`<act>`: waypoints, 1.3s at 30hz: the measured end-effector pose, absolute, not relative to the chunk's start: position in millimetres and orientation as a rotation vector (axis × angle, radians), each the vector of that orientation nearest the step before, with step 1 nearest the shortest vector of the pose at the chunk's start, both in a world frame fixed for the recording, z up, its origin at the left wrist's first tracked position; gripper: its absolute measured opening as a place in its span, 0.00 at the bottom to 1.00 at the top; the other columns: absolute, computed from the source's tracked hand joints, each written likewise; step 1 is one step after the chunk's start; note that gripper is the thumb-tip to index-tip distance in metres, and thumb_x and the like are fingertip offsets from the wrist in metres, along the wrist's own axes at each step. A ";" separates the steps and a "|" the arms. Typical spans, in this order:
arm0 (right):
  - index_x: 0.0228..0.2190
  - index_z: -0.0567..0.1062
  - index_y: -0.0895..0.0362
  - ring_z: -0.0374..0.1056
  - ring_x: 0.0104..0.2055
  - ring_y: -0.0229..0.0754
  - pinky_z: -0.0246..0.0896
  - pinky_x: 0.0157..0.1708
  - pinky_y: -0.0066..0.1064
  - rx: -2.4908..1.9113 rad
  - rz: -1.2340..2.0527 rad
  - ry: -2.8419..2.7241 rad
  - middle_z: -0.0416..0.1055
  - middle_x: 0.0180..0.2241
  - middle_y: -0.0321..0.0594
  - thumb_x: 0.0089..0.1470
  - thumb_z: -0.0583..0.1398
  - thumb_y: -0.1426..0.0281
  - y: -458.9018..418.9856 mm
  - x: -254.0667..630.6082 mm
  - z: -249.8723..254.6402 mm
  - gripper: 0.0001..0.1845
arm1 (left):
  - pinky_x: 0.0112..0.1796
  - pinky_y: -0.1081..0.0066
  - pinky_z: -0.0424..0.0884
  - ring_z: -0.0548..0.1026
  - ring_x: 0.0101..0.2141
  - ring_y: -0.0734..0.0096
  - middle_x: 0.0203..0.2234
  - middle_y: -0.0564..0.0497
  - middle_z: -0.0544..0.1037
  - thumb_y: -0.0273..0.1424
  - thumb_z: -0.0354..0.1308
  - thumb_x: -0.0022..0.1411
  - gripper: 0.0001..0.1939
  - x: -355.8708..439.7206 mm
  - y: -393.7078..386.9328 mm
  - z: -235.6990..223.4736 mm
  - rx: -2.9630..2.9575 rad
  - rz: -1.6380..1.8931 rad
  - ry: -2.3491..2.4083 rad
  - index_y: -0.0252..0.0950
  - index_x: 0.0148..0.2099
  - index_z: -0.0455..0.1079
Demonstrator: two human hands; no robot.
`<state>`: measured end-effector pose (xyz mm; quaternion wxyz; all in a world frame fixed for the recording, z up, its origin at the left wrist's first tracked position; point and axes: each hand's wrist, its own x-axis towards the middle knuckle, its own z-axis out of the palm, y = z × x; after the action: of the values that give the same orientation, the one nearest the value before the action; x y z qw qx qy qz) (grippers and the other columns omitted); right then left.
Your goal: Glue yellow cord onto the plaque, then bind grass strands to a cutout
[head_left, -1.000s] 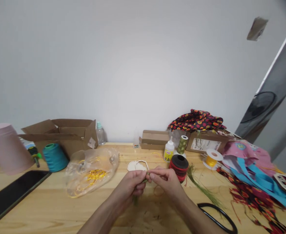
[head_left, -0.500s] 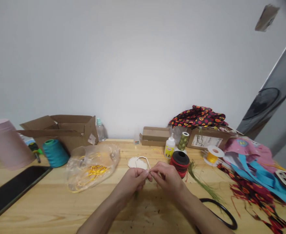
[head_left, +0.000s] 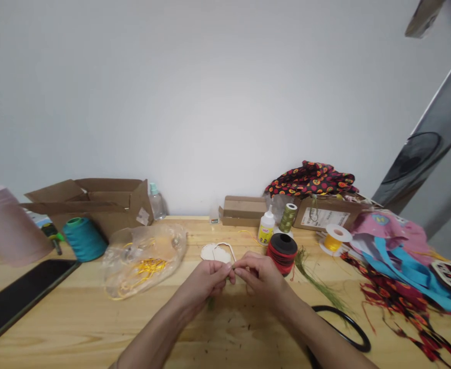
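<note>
Over the middle of the table, my left hand [head_left: 207,281] and my right hand [head_left: 262,277] meet with their fingertips pinched close together. A blurred wisp of green thread [head_left: 210,303] hangs beneath my left hand, which is closed on it. What my right fingers pinch is too small to make out. Just beyond the fingers lies a pale flat cutout piece [head_left: 207,252] with a thin curved outline piece [head_left: 228,248] beside it. A spool of red and black thread [head_left: 282,255] stands close to my right hand. Loose green threads [head_left: 318,279] lie to its right.
A clear bag [head_left: 114,271] with yellow cord, a teal thread cone [head_left: 83,241] and a phone [head_left: 21,294] are on the left. A glue bottle [head_left: 266,228] and green spool [head_left: 288,218] stand behind. At right lie a black ring [head_left: 364,341] and blue ribbon [head_left: 406,287].
The view has shifted slightly, so the table items appear a little higher and further left. Both hands stay pinched together, with only slight finger movement.
</note>
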<state>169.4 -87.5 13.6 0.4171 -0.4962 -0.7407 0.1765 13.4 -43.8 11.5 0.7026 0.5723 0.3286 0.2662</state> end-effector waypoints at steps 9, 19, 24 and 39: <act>0.16 0.73 0.58 0.55 0.19 0.31 0.50 0.22 0.23 -1.283 0.398 -1.811 0.63 0.16 0.32 0.39 0.56 0.79 -89.4 163.9 15.8 0.08 | 0.19 0.74 0.37 0.43 0.16 0.82 0.11 0.62 0.51 0.42 0.56 0.50 0.18 11.6 -46.7 15.2 1.269 0.507 0.706 0.30 0.22 0.67; 0.16 0.70 0.58 0.50 0.16 0.29 0.44 0.16 0.21 -1.321 0.497 -1.677 0.64 0.15 0.31 0.36 0.55 0.78 -87.7 163.5 9.4 0.06 | 0.19 0.75 0.36 0.43 0.17 0.82 0.13 0.60 0.51 0.40 0.58 0.49 0.17 8.1 -42.7 12.9 1.196 0.434 0.608 0.29 0.25 0.69; 0.15 0.70 0.59 0.46 0.15 0.28 0.41 0.14 0.21 -1.323 0.608 -1.603 0.60 0.14 0.29 0.35 0.57 0.77 -87.9 162.5 10.7 0.04 | 0.19 0.75 0.37 0.45 0.16 0.83 0.12 0.59 0.54 0.38 0.59 0.49 0.15 7.0 -44.3 14.2 1.204 0.467 0.619 0.28 0.24 0.70; 0.17 0.74 0.61 0.51 0.14 0.31 0.47 0.15 0.23 -1.231 0.935 -1.256 0.52 0.08 0.29 0.47 0.55 0.60 -89.9 164.6 20.9 0.19 | 0.19 0.77 0.41 0.51 0.16 0.85 0.20 0.54 0.69 0.41 0.58 0.49 0.16 14.7 -40.6 9.0 1.186 0.773 0.755 0.31 0.28 0.71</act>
<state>164.6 -89.9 20.9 0.5436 -0.5188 -0.5292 0.3940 14.7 -40.6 9.0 0.6949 0.5316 0.3384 0.3464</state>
